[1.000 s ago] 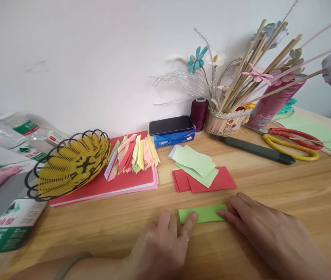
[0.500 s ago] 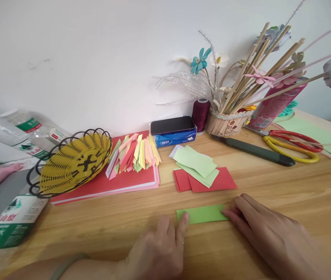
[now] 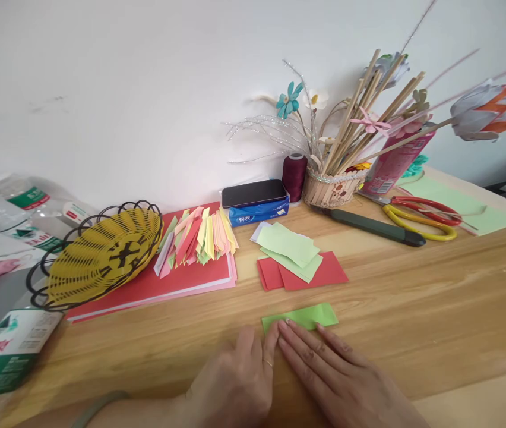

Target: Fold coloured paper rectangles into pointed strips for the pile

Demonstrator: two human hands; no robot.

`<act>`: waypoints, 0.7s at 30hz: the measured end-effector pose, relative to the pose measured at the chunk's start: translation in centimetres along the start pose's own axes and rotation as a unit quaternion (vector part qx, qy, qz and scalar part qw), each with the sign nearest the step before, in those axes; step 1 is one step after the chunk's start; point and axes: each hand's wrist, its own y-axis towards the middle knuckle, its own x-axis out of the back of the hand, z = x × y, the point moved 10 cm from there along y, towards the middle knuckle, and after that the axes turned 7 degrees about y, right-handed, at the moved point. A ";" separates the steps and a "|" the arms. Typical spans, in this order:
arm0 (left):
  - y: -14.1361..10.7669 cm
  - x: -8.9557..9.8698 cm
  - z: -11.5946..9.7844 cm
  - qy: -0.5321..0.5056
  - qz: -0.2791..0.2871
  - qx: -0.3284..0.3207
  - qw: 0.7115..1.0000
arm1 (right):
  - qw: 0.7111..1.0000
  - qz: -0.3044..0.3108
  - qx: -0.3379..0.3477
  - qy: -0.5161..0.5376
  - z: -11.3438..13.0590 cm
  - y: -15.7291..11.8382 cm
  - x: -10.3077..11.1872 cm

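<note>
A narrow green paper strip lies on the wooden table in front of me, its right end slightly raised. My left hand, mostly curled, presses the strip's lower left edge with one fingertip. Flat and stretched out, the fingers of my right hand rest along the strip's lower edge, the tips meeting my left fingertip. Both hands partly cover that edge. Just beyond the strip are light green paper pieces on top of red paper pieces.
Folded paper pieces and a yellow basket sit on red sheets. A phone lies on a blue tissue pack. Behind stand maroon thread and a stick basket. A dark-handled tool, scissors and bottles lie around.
My right hand has moved left from the strip's right end and flattened onto its lower edge beside my left fingertip. The strip's right end now lifts a little. The view has shifted slightly right.
</note>
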 end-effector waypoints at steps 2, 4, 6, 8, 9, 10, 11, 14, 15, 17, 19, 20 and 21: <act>0.0 0.0 0.1 -0.003 0.002 0.001 1.000 | 1.000 0.015 0.005 -0.004 -0.4 -0.5 0.0; 0.0 0.1 0.2 -0.007 0.004 0.002 1.000 | 1.000 0.015 -0.002 -0.006 -1.0 -1.2 0.1; 0.0 0.0 0.3 -0.008 0.010 0.004 1.000 | 1.000 0.009 -0.017 -0.009 -1.8 -2.2 0.1; -0.3 -0.1 0.3 -0.006 0.015 0.004 1.000 | 0.999 0.006 -0.040 -0.022 -2.8 -3.3 0.1; -0.4 -0.1 0.3 -0.006 0.018 0.002 1.000 | 0.998 0.004 -0.047 -0.029 -3.1 -3.7 0.1; -0.6 -0.2 0.4 -0.007 0.021 0.003 1.000 | 0.998 0.004 -0.054 -0.038 -3.4 -4.1 0.1; -0.8 -0.2 0.6 -0.009 0.022 0.006 1.000 | 0.997 0.005 -0.057 -0.045 -3.5 -4.3 0.2; -0.7 0.3 1.7 -0.039 -0.003 0.037 0.999 | 0.996 0.001 -0.056 -0.069 -3.3 -4.4 0.5; -0.5 1.0 2.2 -0.058 -0.034 0.050 0.996 | 0.995 -0.002 -0.055 -0.077 -3.1 -4.4 0.6; 0.1 2.8 2.8 -0.100 -0.124 0.058 0.986 | 0.994 -0.011 -0.054 -0.090 -2.9 -4.4 0.8; 1.2 3.6 2.5 -0.124 -0.165 0.029 0.978 | 0.994 -0.018 -0.056 -0.096 -2.8 -4.4 0.8; 1.9 3.3 2.0 -0.127 -0.150 0.008 0.981 | 0.993 -0.020 -0.059 -0.097 -2.8 -4.5 0.8; 2.7 2.4 1.4 -0.125 -0.111 -0.009 0.986 | 0.993 -0.023 -0.063 -0.098 -2.9 -4.5 0.8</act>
